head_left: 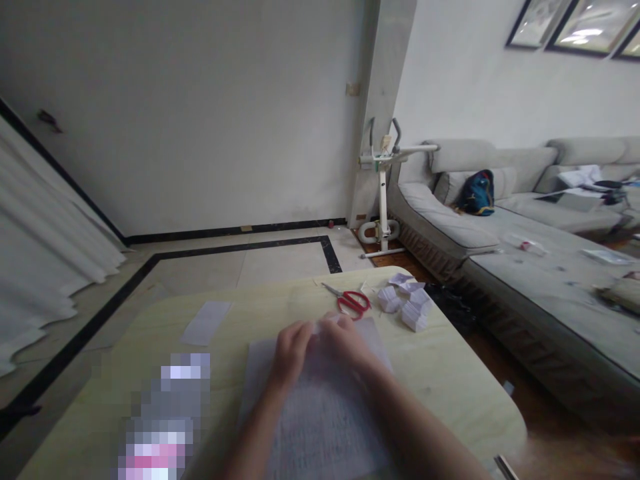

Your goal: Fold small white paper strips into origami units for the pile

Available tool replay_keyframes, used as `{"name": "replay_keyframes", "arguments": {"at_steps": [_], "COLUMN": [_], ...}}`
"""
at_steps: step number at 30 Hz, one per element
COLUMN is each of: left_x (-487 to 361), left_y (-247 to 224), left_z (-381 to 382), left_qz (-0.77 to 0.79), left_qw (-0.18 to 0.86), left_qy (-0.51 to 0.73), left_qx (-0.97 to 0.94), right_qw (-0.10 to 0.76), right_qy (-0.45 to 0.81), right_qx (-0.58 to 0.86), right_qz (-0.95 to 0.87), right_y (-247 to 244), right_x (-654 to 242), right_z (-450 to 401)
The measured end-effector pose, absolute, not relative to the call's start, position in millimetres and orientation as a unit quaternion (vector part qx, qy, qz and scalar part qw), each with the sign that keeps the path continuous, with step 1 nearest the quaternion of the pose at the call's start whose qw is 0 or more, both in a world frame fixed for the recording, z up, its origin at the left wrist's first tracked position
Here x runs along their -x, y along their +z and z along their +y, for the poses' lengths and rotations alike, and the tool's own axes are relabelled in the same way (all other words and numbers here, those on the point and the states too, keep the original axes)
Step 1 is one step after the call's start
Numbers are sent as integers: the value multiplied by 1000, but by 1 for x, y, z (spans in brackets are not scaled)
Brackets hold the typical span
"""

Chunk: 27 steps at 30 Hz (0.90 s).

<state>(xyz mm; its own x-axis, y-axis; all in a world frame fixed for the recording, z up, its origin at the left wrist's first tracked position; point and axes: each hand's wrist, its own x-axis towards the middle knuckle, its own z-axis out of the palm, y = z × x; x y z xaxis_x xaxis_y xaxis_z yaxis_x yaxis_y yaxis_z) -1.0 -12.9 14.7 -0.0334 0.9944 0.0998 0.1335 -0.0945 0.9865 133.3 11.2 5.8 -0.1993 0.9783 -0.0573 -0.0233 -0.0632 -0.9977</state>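
Note:
My left hand [291, 350] and my right hand [346, 339] meet over the far part of a large sheet covered in faint lines of writing [325, 420]. Both hands are closed, fingertips pinched together around a small piece of white paper [317, 327], mostly hidden by the fingers and blurred. Just beyond my right hand lie scissors with red handles [354, 303], blades pointing away to the left. Several crumpled or folded pieces of white paper [416, 310] rest to their right. Left of my hands is a flat white paper strip [206, 323].
The pale wooden table [450, 387] has rounded corners. A pixelated object [165, 420] is at its left. Beyond are a white exercise machine [383, 200], a grey sofa [540, 267] with a blue backpack [479, 193], and a white curtain [40, 247]. A dark bag [453, 303] sits beside the table.

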Motion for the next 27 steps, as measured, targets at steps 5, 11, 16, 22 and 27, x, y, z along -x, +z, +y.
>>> {"name": "replay_keyframes", "arguments": {"at_steps": [5, 11, 16, 22, 27], "left_x": [-1, 1, 0, -3, -3], "left_y": [17, 12, 13, 18, 16], "left_z": [-13, -10, -11, -11, -11], "left_qz": [504, 511, 495, 484, 504], "left_qw": [478, 481, 499, 514, 494], "left_qy": [475, 453, 472, 497, 506], "left_qx": [-540, -550, -532, -505, -496], "right_qw": [458, 438, 441, 437, 426], "right_qy": [542, 566, 599, 589, 579], "right_qx": [453, 460, 427, 394, 395], "right_qz": [-540, -526, -514, -554, -572], "right_y": [12, 18, 12, 9, 15], "right_x": [-130, -129, -128, -132, -134], "right_z": [9, 5, 4, 10, 8]}}
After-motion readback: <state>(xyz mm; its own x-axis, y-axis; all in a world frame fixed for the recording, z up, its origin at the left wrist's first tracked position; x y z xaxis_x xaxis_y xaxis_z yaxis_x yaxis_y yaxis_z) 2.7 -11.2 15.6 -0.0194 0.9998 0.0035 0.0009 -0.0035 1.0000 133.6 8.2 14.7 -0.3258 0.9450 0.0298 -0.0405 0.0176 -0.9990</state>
